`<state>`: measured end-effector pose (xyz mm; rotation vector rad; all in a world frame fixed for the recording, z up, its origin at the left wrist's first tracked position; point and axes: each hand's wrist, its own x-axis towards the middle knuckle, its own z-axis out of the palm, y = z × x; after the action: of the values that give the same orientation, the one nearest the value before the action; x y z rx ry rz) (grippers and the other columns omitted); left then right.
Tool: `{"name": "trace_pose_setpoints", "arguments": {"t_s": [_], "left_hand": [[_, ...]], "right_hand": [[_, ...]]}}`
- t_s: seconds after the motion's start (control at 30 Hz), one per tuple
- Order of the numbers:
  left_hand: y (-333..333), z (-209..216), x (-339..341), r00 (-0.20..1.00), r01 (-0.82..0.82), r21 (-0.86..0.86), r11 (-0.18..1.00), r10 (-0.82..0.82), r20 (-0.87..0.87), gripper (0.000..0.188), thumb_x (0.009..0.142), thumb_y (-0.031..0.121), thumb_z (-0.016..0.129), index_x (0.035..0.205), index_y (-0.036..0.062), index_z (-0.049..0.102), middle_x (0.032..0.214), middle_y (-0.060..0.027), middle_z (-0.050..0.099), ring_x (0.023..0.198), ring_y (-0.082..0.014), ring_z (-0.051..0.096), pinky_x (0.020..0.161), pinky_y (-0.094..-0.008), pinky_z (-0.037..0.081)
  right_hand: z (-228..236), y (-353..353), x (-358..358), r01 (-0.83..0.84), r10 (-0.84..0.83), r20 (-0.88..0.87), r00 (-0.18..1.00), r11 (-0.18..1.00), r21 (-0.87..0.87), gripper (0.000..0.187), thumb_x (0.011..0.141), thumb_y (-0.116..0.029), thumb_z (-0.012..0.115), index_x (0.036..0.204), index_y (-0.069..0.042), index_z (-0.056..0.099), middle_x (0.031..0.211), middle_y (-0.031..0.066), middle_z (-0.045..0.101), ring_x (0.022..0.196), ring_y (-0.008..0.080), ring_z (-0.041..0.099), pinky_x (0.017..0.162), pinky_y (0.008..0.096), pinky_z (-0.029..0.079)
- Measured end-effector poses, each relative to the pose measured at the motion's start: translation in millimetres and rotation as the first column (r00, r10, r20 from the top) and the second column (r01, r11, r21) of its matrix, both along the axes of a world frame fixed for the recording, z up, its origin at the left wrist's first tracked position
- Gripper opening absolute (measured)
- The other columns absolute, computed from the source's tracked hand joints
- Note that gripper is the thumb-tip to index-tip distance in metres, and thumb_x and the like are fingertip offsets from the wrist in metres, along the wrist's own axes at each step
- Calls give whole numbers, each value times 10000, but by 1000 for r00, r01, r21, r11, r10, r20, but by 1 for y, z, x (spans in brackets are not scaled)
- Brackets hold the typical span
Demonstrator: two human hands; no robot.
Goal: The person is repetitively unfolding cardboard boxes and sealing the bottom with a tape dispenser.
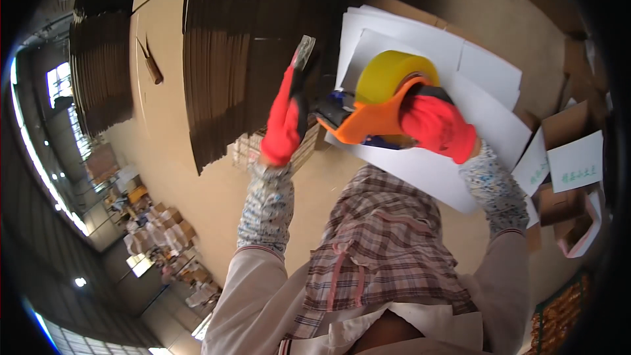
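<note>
My right hand, in a red glove with a dark palm, is closed round an orange tape gun. A wide roll of yellowish packing tape sits on it, and the gun's dark front end points left. Beneath the gun are large white flat cardboard sheets. My left hand, gloved alike, is raised to the left of the gun and apart from it. Its fingers stretch out, seen nearly edge-on. A shiny greyish covering shows at its fingertips; I cannot tell what it is.
Tall stacks of flattened brown cardboard stand at the left, with another stack farther off. Open white-and-brown boxes crowd the right side. Piled cartons and packages lie far left. An orange-brown filled crate is at lower right.
</note>
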<state>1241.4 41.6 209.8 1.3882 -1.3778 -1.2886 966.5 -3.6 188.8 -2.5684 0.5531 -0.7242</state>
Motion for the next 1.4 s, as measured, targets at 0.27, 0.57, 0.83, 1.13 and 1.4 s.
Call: {"name": "trace_pose_setpoints", "arguments": {"t_s": [0.27, 0.57, 0.83, 1.13, 1.4], "left_hand": [[-10, 48, -2, 917, 387, -17, 922, -386, -102, 488, 801, 373, 660, 1089, -17, 600, 1170, -170, 557, 1181, -361, 443, 1023, -462, 289], [3, -17, 38, 836, -548, -49, 835, 548, -13, 112, 932, 106, 510, 956, 12, 565, 883, -30, 585, 808, -92, 530, 732, -225, 417], [11, -180, 34, 710, 91, 426, 900, -358, 606, 467, 872, 475, 471, 1264, 224, 497, 1352, -85, 450, 1219, -237, 454, 999, -596, 239], [34, -135, -11, 926, -296, 440, 848, 367, -84, 418, 949, 149, 466, 1310, -50, 402, 1206, -162, 561, 1111, -209, 524, 961, -290, 380], [34, -137, -17, 885, -192, 75, 978, 140, 444, 406, 973, 222, 443, 1277, -46, 433, 1167, -178, 574, 1100, -241, 533, 938, -311, 399]], "right_hand": [[-33, 18, -6, -48, 45, -41, 998, 996, -71, 297, 740, -149, 600, 1030, -86, 584, 995, 64, 607, 960, 241, 570, 839, 349, 468], [56, -3, -32, -32, 36, 12, 999, 639, 769, 535, 709, -345, 748, 1049, 19, 550, 888, 166, 616, 854, 322, 601, 768, 359, 472], [26, 22, 10, 279, -18, -311, 950, 494, 823, 427, 759, -304, 680, 1044, -8, 564, 826, 176, 637, 703, 296, 627, 634, 344, 490], [45, 25, 7, 63, -50, -43, 998, 533, 844, 618, 834, -476, 568, 1322, -131, 413, 953, 189, 637, 837, 311, 626, 736, 353, 484], [97, 95, -229, 550, 19, -555, 831, 115, 827, 457, 847, -256, 602, 1230, -21, 519, 882, 147, 666, 783, 238, 651, 713, 310, 494]]}}
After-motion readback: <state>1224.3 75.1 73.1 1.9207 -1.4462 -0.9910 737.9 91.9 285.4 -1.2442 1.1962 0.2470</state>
